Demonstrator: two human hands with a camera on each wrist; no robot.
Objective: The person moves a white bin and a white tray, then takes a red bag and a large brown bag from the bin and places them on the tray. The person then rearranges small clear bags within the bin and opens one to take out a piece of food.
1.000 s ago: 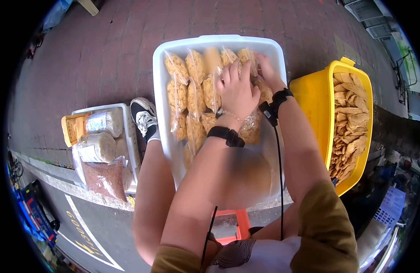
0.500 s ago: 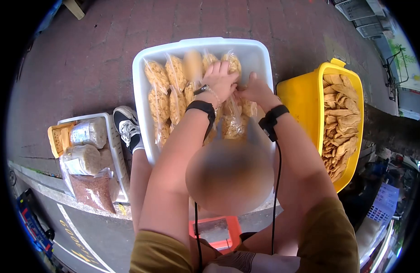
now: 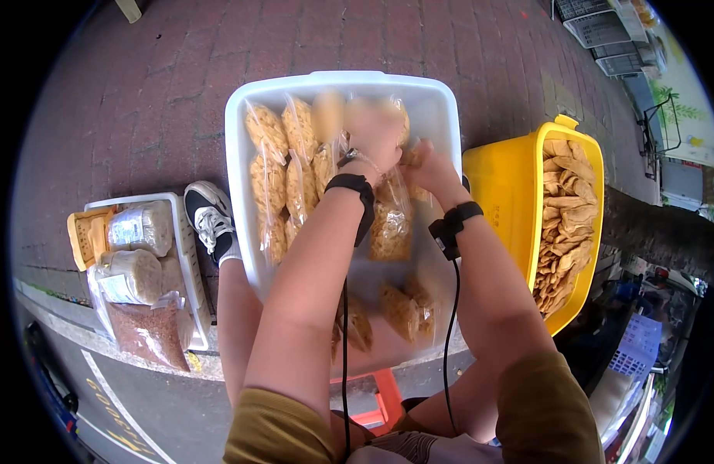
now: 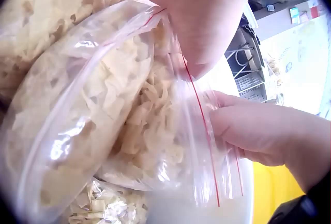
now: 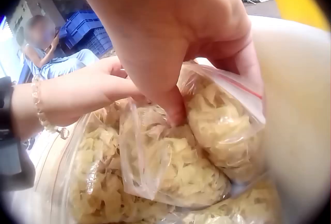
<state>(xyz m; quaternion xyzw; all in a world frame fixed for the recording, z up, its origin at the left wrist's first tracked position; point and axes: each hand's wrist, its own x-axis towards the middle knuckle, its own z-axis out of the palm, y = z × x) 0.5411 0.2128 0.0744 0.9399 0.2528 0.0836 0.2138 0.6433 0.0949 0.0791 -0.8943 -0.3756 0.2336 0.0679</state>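
Clear zip bags of pale yellow flaky chips stand packed in a white plastic tub (image 3: 241,224). My right hand (image 3: 434,168) is over the tub's far right part, its thumb and fingers pinching the top of a zip bag (image 4: 170,125) with a red zip line. Close beside it, my left hand (image 3: 376,135) is at the same bag's upper edge, blurred in the head view. Its thumb overlaps the red zip line in the left wrist view, and its fingertips are partly hidden behind the right hand in the right wrist view. Another filled bag (image 3: 391,228) stands nearer to me.
A yellow bin (image 3: 496,193) full of flat brown pieces stands to the right. Left of the tub, a white crate (image 3: 190,255) holds bagged goods beside a shoe (image 3: 210,220). More chip bags (image 3: 399,309) lie at the tub's near end. A seated person (image 5: 46,48) is in the background.
My left hand has moved from over the bags at the far right to beside the right hand, which has come down and inward to the bag's top. The head view has shifted.
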